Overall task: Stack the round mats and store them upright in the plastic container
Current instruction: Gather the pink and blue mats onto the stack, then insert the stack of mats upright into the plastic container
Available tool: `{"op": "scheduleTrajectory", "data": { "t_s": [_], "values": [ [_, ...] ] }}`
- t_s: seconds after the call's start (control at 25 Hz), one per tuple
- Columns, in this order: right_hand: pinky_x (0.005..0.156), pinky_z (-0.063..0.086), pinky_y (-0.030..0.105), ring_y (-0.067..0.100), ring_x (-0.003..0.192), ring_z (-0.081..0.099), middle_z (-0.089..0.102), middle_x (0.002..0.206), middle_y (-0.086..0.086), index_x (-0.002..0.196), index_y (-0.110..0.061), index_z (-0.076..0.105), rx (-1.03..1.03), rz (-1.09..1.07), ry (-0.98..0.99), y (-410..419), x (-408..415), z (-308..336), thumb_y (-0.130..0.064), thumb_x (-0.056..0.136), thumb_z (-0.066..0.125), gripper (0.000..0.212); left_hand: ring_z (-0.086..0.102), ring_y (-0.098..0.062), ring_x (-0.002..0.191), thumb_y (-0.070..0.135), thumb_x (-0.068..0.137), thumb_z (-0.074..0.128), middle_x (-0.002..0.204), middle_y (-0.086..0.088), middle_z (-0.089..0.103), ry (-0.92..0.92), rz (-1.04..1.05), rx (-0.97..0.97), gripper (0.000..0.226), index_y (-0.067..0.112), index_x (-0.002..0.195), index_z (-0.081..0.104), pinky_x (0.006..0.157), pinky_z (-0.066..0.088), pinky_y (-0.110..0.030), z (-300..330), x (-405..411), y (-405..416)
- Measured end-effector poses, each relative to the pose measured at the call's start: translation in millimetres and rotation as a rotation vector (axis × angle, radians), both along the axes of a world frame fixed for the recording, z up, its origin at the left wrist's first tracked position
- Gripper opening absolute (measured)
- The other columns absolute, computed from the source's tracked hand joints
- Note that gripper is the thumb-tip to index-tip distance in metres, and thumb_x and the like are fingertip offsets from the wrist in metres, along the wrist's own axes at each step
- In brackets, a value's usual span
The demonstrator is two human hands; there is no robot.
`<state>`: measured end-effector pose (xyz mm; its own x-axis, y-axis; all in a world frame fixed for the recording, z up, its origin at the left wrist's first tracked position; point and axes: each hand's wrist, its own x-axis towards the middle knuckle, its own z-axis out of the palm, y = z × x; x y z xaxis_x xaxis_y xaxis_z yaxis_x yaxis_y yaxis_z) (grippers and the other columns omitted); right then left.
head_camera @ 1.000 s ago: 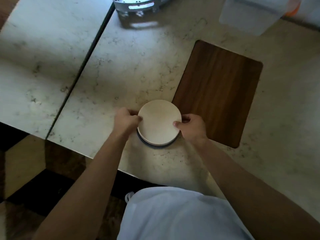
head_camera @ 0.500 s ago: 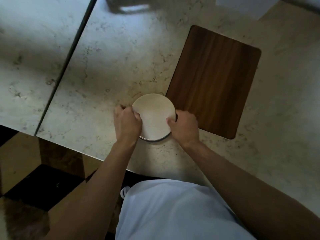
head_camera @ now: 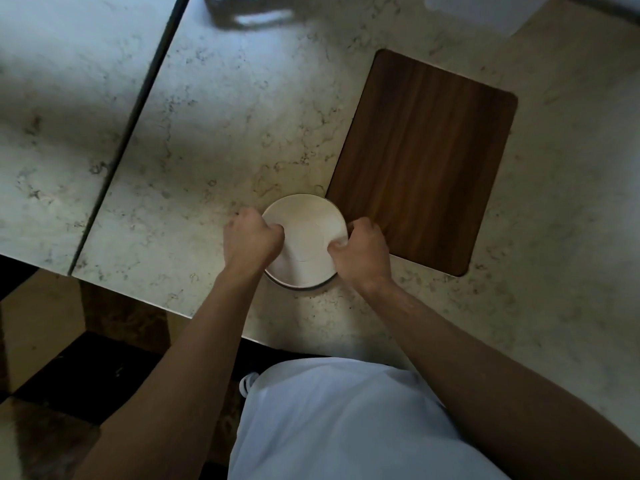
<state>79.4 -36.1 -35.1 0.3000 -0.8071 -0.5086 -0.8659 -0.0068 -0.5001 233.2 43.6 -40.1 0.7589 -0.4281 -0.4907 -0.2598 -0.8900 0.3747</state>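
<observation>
Left hand [head_camera: 252, 239] and right hand [head_camera: 360, 252] both grip opposite edges of the stack of round mats [head_camera: 304, 240] lying flat on the desk [head_camera: 207, 140] beside the wooden board [head_camera: 422, 161], likely squaring it for lifting

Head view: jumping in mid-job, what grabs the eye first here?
The stack of round mats near the marble counter's front edge, gripped on either side by the left hand and right hand. Just right of it lies a dark wooden board, its corner touching the stack. The plastic container sits far back right, mostly cropped.
</observation>
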Motion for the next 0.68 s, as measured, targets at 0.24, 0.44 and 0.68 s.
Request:
{"op": "scheduleTrajectory", "data": {
  "t_s": [0.24,0.44,0.68],
  "values": [
    [0.06,0.042,0.014,0.012,0.089,0.059,0.067,0.113,0.001,0.124,-0.013,0.058,0.115,-0.061,-0.118,-16.3,-12.4,-6.8,-0.026,0.09,0.069,0.037,0.067,-0.026,0.082,0.028,0.074,0.061,0.081,-0.005,0.071,0.231,0.244,-0.159,0.015,0.015,0.075,0.069,0.078,0.058,-0.043,3.2,4.4,0.2],
    [0.064,0.046,0.009,0.006,0.085,0.066,0.072,0.091,-0.009,0.109,-0.013,0.074,0.32,-0.286,-0.282,-23.2,-28.3,-14.8,-0.028,0.093,0.066,0.024,0.066,-0.031,0.068,0.027,0.072,0.062,0.07,-0.013,0.069,0.258,0.286,-0.193,0.021,0.008,0.071,0.071,0.068,0.058,-0.049,5.1,7.7,-0.4],
    [0.065,0.056,0.02,0.012,0.089,0.071,0.076,0.096,-0.002,0.095,-0.017,0.077,0.529,-0.352,-0.353,-52.8,-34.2,-12.0,-0.026,0.09,0.07,0.013,0.064,-0.02,0.063,0.022,0.079,0.069,0.071,-0.005,0.071,0.27,0.263,-0.246,0.015,0.011,0.085,0.076,0.06,0.053,-0.034,19.9,9.2,-26.4]
  ]
}}
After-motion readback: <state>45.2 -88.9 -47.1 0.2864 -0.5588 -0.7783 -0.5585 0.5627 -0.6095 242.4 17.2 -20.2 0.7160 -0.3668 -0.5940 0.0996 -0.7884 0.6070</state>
